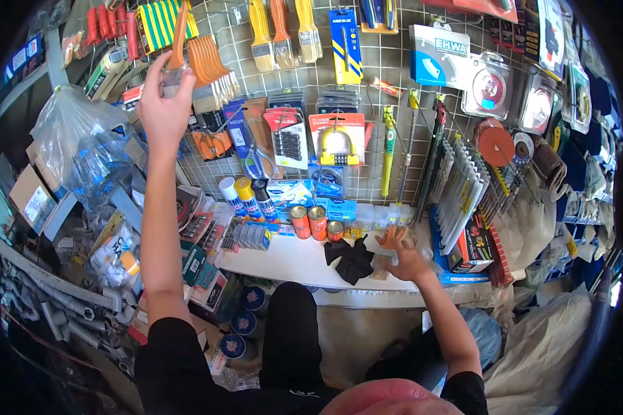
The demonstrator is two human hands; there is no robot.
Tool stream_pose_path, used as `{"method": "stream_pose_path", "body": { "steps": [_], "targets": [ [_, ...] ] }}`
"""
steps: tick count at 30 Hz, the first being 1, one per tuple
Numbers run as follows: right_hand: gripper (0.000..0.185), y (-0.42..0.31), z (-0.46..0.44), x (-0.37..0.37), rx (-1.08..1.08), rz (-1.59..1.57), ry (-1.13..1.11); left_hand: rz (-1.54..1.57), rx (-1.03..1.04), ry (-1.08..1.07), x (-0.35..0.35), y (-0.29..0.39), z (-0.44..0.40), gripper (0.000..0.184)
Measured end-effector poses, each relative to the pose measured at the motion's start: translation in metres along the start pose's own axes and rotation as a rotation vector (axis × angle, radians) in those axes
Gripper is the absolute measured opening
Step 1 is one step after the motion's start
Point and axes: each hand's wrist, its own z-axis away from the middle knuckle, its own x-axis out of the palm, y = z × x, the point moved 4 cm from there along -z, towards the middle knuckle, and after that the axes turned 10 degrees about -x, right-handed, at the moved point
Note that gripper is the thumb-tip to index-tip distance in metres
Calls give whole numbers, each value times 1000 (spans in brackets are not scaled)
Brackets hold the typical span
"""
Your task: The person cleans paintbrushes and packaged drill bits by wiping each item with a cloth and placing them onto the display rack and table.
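At left hand (166, 102), paintbrush (179, 36) (handle up).

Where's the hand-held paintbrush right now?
Head view, upper left: the paintbrush is in the left hand, handle up, just left of the row of orange-handled brushes.

Paintbrush (179, 40) w/ orange hndl, approx. upright, hndl up, beside hung brushes (206, 61)

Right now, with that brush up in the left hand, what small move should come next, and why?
I'd probably bring the brush in line with the row of orange brushes. The left hand grips it low, handle pointing up, right beside that row, yet its handle stands apart from theirs. I can't tell whether it is hooked on.
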Motion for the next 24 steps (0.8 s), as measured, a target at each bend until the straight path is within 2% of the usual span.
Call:
{"method": "stream_pose_path", "body": {
  "steps": [4,8,11,12,13,16,18,20,21,22,23,24],
  "targets": [
    [102,16,-6,23,12,5,-84,-76,-54,-27,-1,0,-9,46],
    [94,20,-5,31,-54,-92,-13,-127,-139,-66,-3,11,-9,48],
    [94,22,-2,38,-70,-101,36,-186,-71,-41,-5,12,-9,49],
    [92,19,-4,32,-130,-118,40,-232,-147,-83,-5,7,-11,48],
    [91,19,0,29,-177,-141,35,-192,22,-57,-4,7,-12,50],
    [102,32,-10,41,-435,-329,330,-288,-22,-79,-4,-4,-19,55],
    [93,33,-7,25,-33,-84,25,-380,-75,-166,-8,-13,-36,57],
    [77,20,-17,0,169,-51,-26,-433,-115,-259,-7,-17,-48,56],
    [74,13,-20,-12,268,-32,-54,-437,-121,-275,-8,-12,-51,55],
    [78,25,-28,-11,392,-153,-3,-478,-48,-284,-7,-30,-70,60],
    [78,42,-42,0,396,-153,-11,-481,-54,-291,-4,-33,-74,60],
    [82,63,-60,18,412,-103,0,-482,-86,-366,1,-37,-78,69]
  ]
}}
